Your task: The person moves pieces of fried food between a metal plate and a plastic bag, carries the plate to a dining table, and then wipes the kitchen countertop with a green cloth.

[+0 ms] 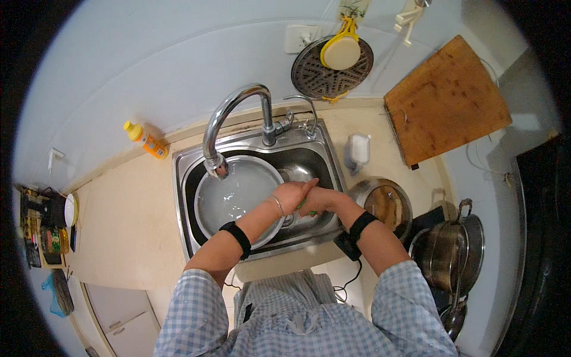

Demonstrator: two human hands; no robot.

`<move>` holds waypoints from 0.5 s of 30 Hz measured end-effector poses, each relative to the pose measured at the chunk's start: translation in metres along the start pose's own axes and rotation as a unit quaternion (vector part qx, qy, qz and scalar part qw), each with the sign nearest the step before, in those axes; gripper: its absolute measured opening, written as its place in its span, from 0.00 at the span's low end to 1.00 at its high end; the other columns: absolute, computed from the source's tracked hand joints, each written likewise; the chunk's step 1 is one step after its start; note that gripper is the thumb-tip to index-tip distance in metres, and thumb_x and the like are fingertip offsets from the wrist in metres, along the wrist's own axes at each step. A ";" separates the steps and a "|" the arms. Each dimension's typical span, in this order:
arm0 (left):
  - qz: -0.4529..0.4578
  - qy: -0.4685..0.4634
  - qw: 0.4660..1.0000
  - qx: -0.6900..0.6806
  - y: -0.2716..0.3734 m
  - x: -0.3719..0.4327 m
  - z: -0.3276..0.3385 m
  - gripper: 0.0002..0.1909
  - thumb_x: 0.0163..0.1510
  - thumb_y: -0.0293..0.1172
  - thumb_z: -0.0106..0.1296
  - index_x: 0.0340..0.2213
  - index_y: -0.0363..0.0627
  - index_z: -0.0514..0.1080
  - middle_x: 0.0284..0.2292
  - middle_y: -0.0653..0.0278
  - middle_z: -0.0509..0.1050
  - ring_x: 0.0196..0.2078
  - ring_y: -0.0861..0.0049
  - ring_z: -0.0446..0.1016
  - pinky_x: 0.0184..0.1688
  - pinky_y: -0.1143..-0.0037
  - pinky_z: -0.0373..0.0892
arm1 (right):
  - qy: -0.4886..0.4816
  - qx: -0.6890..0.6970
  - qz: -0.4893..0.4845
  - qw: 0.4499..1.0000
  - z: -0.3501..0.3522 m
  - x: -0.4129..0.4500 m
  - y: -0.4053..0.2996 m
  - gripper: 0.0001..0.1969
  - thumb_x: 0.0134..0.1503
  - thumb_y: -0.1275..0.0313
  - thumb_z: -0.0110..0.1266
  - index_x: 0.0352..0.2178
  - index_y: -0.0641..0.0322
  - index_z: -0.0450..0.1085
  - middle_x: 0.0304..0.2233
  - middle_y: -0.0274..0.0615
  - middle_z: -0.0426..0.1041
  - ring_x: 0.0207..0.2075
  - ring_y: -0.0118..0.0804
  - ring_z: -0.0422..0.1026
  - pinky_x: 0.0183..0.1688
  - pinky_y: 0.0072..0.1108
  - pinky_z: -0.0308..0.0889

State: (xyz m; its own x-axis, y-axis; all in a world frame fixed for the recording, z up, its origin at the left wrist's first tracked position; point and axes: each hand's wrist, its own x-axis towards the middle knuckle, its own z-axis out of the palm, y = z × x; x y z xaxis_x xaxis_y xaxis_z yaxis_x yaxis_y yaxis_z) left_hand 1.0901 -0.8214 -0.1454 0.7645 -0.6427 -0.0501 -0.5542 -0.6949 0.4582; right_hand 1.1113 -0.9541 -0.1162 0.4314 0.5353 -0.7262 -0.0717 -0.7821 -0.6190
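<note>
My left hand (pixel 292 195) and my right hand (pixel 320 201) are pressed together above the right side of a stainless steel sink (pixel 332 154). Bits of green leaves (pixel 313 213) show between and below the palms; most of what I hold is hidden by the fingers. To the left of the hands, a large round metal basin (pixel 207 209) stands in the sink, holding cloudy water (pixel 236 192). The curved chrome faucet (pixel 236 96) hangs over that basin, and no stream from its spout is visible.
A yellow-capped bottle (pixel 146 140) stands at the back left. On the right are a soap-like white block (pixel 359 148), a round metal pot or lid (pixel 403 196), a leaning wooden cutting board (pixel 448 102) and stacked pots (pixel 446 259). A perforated steamer plate (pixel 308 76) hangs behind.
</note>
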 end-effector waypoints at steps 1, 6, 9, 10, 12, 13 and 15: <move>-0.035 -0.033 0.999 0.000 0.002 0.001 -0.003 0.30 0.38 0.29 0.49 0.45 0.41 0.55 0.35 0.51 0.68 0.38 0.60 0.68 0.38 0.70 0.65 | 0.004 0.004 0.001 1.000 -0.002 0.000 -0.005 0.10 0.36 0.72 0.57 0.20 0.66 0.65 0.18 0.39 0.67 0.20 0.32 0.66 0.20 0.21 0.61; -0.118 -0.028 0.991 0.054 -0.004 0.015 0.003 0.16 0.39 0.27 0.47 0.33 0.38 0.61 0.29 0.52 0.70 0.32 0.59 0.70 0.34 0.68 0.66 | 0.188 -0.208 -0.064 0.958 0.006 0.018 0.004 0.16 0.35 0.67 0.55 0.24 0.69 0.66 0.22 0.50 0.69 0.25 0.39 0.70 0.25 0.26 0.65; -0.139 -0.002 0.988 0.060 -0.003 0.017 0.008 0.11 0.41 0.26 0.45 0.30 0.38 0.63 0.27 0.52 0.71 0.31 0.58 0.70 0.33 0.68 0.66 | 0.286 -0.226 -0.085 0.927 0.011 0.017 0.011 0.16 0.37 0.62 0.53 0.21 0.68 0.68 0.24 0.51 0.70 0.27 0.46 0.69 0.28 0.30 0.65; -0.170 -0.016 0.984 0.060 0.000 0.019 0.004 0.10 0.41 0.26 0.44 0.30 0.39 0.64 0.28 0.52 0.71 0.32 0.59 0.71 0.34 0.68 0.66 | 0.279 -0.222 -0.042 0.933 0.010 0.018 0.008 0.16 0.38 0.63 0.52 0.23 0.68 0.68 0.25 0.51 0.70 0.28 0.46 0.69 0.29 0.29 0.65; -0.191 -0.036 0.979 0.061 0.001 0.022 0.004 0.10 0.42 0.26 0.44 0.30 0.39 0.66 0.29 0.52 0.71 0.33 0.60 0.71 0.34 0.69 0.66 | 0.276 -0.209 0.009 0.938 0.013 0.022 0.010 0.16 0.38 0.64 0.52 0.25 0.68 0.68 0.25 0.51 0.70 0.28 0.46 0.69 0.30 0.28 0.65; -0.206 -0.042 0.976 0.059 0.000 0.025 0.007 0.10 0.42 0.28 0.44 0.30 0.41 0.68 0.30 0.52 0.71 0.34 0.61 0.71 0.35 0.69 0.66 | 0.303 -0.217 0.006 0.928 0.013 0.028 0.017 0.14 0.39 0.67 0.51 0.26 0.67 0.68 0.25 0.51 0.70 0.29 0.46 0.69 0.30 0.28 0.65; -0.214 -0.054 0.974 0.057 -0.001 0.027 0.008 0.10 0.42 0.29 0.44 0.29 0.42 0.70 0.31 0.53 0.71 0.34 0.63 0.71 0.36 0.70 0.66 | 0.333 -0.218 0.011 0.917 0.016 0.036 0.026 0.12 0.39 0.69 0.50 0.26 0.66 0.68 0.25 0.51 0.70 0.29 0.46 0.69 0.30 0.28 0.65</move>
State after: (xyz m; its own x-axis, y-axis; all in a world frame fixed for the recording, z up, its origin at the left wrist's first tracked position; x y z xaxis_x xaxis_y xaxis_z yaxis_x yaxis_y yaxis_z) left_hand 1.1082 -0.8405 -0.1545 0.8979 -0.3119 -0.3107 -0.2298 -0.9340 0.2734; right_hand 1.1102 -0.9497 -0.1633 0.8981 0.3179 -0.3039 0.2171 -0.9214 -0.3222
